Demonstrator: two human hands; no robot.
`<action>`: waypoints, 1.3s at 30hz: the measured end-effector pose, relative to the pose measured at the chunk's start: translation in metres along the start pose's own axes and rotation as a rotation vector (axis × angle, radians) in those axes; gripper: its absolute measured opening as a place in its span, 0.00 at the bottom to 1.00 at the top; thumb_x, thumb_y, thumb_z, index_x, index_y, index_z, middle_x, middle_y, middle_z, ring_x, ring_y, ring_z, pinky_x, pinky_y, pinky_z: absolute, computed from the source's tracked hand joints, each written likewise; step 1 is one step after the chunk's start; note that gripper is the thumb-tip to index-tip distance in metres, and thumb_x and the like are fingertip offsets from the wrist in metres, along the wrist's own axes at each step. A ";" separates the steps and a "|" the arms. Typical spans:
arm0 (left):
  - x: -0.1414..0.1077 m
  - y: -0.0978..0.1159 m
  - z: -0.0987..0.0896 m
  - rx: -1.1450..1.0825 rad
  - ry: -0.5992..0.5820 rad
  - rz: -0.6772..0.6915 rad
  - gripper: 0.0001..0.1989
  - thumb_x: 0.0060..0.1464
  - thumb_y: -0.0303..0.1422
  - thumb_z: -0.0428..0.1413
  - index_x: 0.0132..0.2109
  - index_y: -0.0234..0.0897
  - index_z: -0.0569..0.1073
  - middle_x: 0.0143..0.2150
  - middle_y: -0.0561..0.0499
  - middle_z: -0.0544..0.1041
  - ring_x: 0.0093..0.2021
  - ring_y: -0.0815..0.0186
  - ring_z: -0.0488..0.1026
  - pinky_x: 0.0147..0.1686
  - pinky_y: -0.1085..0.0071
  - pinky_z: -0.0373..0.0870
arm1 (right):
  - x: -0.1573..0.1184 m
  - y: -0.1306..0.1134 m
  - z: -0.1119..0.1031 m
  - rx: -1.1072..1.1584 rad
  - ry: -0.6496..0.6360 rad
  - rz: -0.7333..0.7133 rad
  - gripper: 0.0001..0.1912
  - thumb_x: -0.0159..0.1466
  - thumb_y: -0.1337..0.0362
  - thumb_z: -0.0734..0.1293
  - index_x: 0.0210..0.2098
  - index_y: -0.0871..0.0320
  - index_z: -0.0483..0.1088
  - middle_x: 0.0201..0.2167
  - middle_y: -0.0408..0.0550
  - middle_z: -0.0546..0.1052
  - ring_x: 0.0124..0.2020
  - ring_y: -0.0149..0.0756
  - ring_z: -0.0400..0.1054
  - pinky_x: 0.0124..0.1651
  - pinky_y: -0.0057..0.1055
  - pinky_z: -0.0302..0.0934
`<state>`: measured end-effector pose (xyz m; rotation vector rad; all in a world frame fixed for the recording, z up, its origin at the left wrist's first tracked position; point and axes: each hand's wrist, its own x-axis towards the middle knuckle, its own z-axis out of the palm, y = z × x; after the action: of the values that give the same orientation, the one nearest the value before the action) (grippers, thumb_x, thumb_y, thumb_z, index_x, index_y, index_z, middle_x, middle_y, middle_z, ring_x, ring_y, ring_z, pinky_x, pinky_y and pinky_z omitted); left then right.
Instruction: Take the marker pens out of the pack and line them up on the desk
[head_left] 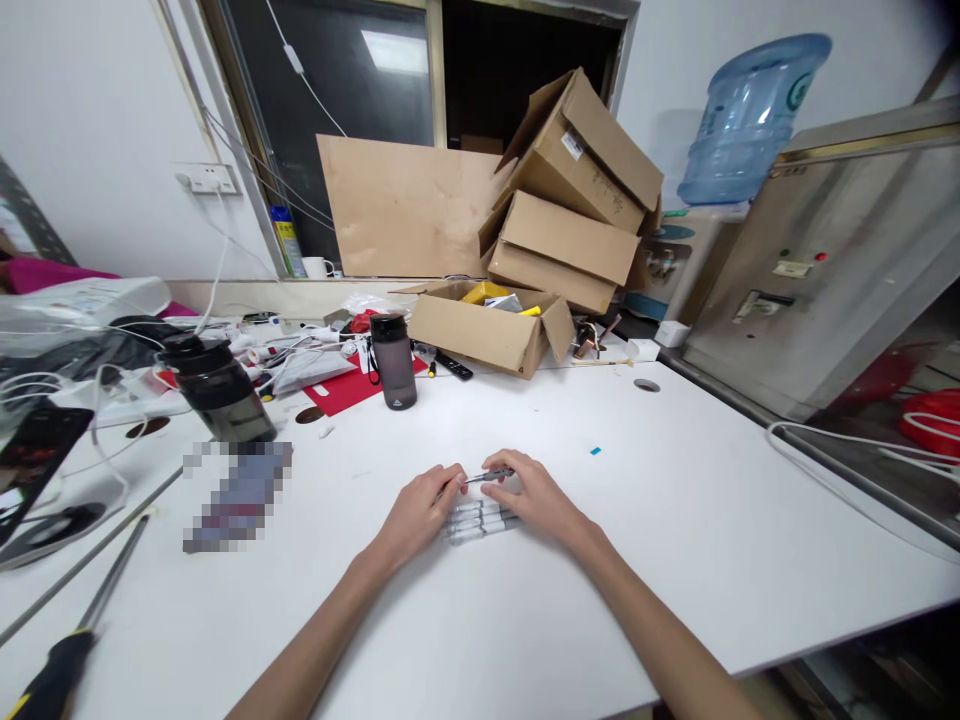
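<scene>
A slim pen (477, 479) spans the gap between my two hands, just above the white table. My left hand (420, 510) is closed, with thumb and fingers pinching one end of it. At the other, darker end, my right hand (541, 497) curls its thumb and fingers around the pen. Under my hands, several clear-barrelled pens (480, 524) lie side by side on the tabletop (480, 620). My hands cover parts of these pens, and their fine details are blurred.
Left of my hands are a pixelated item (244, 500), a dark bottle (217, 390) and a screwdriver (82, 640). Another bottle (394, 365) stands ahead, beside an open cardboard box (480, 330). A small blue piece (595, 451) lies to the right. Cables clutter the far left.
</scene>
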<state>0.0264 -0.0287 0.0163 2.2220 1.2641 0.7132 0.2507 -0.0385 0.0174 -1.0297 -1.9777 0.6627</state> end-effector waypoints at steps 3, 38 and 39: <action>-0.001 0.000 0.000 -0.004 -0.001 0.004 0.19 0.70 0.41 0.40 0.36 0.42 0.70 0.34 0.53 0.74 0.35 0.62 0.70 0.37 0.69 0.60 | -0.001 0.002 0.001 0.022 -0.046 0.107 0.13 0.72 0.56 0.61 0.38 0.53 0.74 0.33 0.42 0.77 0.35 0.35 0.69 0.41 0.31 0.59; -0.001 0.010 0.000 -0.123 -0.074 0.001 0.21 0.70 0.42 0.38 0.33 0.40 0.68 0.26 0.56 0.67 0.27 0.65 0.63 0.32 0.71 0.59 | 0.004 0.006 -0.001 0.250 0.017 0.095 0.06 0.66 0.61 0.68 0.39 0.56 0.75 0.38 0.46 0.79 0.42 0.38 0.72 0.46 0.34 0.64; -0.001 0.010 0.000 -0.150 -0.082 -0.002 0.22 0.70 0.42 0.38 0.33 0.40 0.68 0.25 0.56 0.67 0.27 0.65 0.63 0.31 0.71 0.59 | 0.005 0.006 -0.002 0.262 0.029 0.082 0.06 0.65 0.62 0.68 0.40 0.55 0.75 0.40 0.46 0.79 0.43 0.39 0.72 0.48 0.35 0.64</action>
<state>0.0320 -0.0344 0.0229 2.1067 1.1354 0.6858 0.2530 -0.0312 0.0159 -0.9574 -1.7748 0.9195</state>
